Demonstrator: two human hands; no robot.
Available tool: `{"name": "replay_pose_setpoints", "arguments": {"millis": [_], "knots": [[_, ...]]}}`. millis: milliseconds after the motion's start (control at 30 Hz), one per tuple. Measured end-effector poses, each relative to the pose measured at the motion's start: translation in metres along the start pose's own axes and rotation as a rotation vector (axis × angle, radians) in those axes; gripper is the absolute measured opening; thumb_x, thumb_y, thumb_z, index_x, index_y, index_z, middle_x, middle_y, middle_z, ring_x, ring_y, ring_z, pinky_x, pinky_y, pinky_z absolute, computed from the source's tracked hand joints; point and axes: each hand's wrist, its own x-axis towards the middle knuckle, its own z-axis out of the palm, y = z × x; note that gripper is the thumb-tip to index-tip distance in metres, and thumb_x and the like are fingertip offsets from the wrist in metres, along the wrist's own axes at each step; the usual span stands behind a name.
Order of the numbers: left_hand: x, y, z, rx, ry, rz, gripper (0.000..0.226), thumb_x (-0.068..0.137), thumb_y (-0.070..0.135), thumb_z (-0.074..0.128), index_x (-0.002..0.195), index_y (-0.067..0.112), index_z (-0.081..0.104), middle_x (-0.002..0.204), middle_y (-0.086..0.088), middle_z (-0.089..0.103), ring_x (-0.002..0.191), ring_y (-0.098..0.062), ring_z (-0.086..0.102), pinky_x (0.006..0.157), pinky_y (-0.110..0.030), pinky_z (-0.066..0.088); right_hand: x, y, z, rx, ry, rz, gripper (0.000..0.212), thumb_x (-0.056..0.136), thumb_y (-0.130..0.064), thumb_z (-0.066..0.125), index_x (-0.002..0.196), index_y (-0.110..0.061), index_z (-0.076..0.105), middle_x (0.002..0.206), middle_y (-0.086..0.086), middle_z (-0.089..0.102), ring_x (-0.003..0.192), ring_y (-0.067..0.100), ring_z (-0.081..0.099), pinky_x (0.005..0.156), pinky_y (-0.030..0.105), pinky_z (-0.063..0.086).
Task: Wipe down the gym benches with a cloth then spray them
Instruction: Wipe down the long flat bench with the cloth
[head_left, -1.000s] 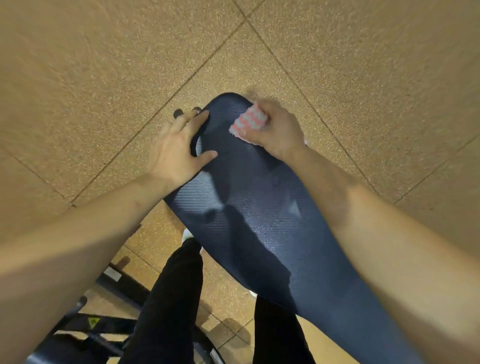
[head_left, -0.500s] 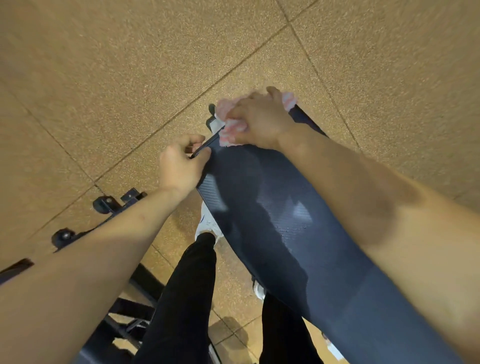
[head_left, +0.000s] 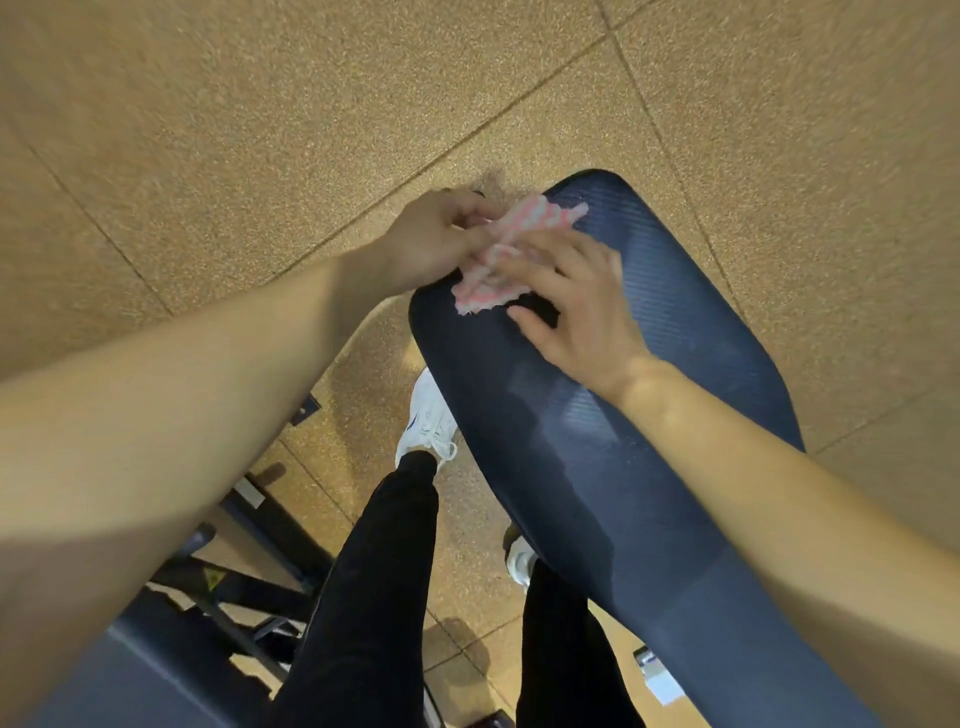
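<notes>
Both hands meet at the far left edge of the dark blue bench pad (head_left: 597, 467). The left hand (head_left: 434, 239) pinches the pink-and-white striped cloth (head_left: 511, 254) from the pad's side, fingers closed on it. The right hand (head_left: 576, 301) lies spread and flat, fingertips pressing the cloth onto the pad.

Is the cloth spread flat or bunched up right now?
Bunched up: the cloth sits crumpled on the bench pad, with folds and ridges showing.
</notes>
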Motion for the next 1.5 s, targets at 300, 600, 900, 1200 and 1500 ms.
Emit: {"name": "replay_pose_setpoints", "arguments": {"millis": [300,600,900,1200,1500], "knots": [[0.006,0.002,0.016,0.355,-0.001,0.09,0.067,0.088,0.051,0.067,0.15,0.036,0.049,0.133,0.01,0.067,0.12,-0.014,0.064,0.106,-0.038,0.049,-0.068,0.007,0.005,-0.216,-0.091,0.313,0.065,0.087,-0.042,0.074,0.143,-0.017,0.055,0.158,0.013,0.04,0.146,0.037,0.033,0.118,0.057,0.028],[-0.054,-0.054,0.029,0.233,0.272,-0.067,0.015,0.095,0.038,0.067,0.101,0.025,0.071,0.076,0.009,0.065,0.065,-0.008,0.057,0.058,-0.024,0.04,-0.062,-0.004,0.0,-0.242,-0.162,0.341,0.069,0.085,-0.039,0.075,0.146,-0.018,0.05,0.161,0.013,0.034,0.149,0.038,0.028,0.122,0.056,0.023],[-0.117,-0.075,0.117,-0.256,0.446,-0.395,0.014,0.088,0.017,0.075,0.1,0.014,0.069,0.087,0.0,0.075,0.078,-0.014,0.074,0.067,-0.028,0.062,-0.111,-0.038,0.004,-0.127,-0.179,0.28,0.051,0.087,-0.021,0.074,0.136,-0.014,0.06,0.15,0.01,0.048,0.133,0.034,0.044,0.107,0.05,0.04],[-0.163,-0.105,0.225,-0.383,0.476,-0.433,0.008,0.08,0.028,0.073,0.083,0.023,0.068,0.091,-0.002,0.076,0.09,-0.024,0.074,0.089,-0.044,0.062,-0.272,-0.032,0.001,-0.201,-0.325,0.273,0.049,0.087,-0.021,0.074,0.134,-0.015,0.061,0.144,0.01,0.053,0.127,0.034,0.049,0.098,0.051,0.048],[-0.194,-0.117,0.308,-0.534,0.578,-0.48,0.039,0.072,0.036,0.083,0.097,0.007,0.077,0.09,-0.003,0.078,0.084,-0.019,0.075,0.081,-0.035,0.063,-0.377,-0.001,-0.001,-0.365,-0.497,0.141,0.072,0.088,-0.022,0.075,0.152,-0.02,0.043,0.164,0.012,0.028,0.147,0.036,0.03,0.113,0.051,0.037]]}}
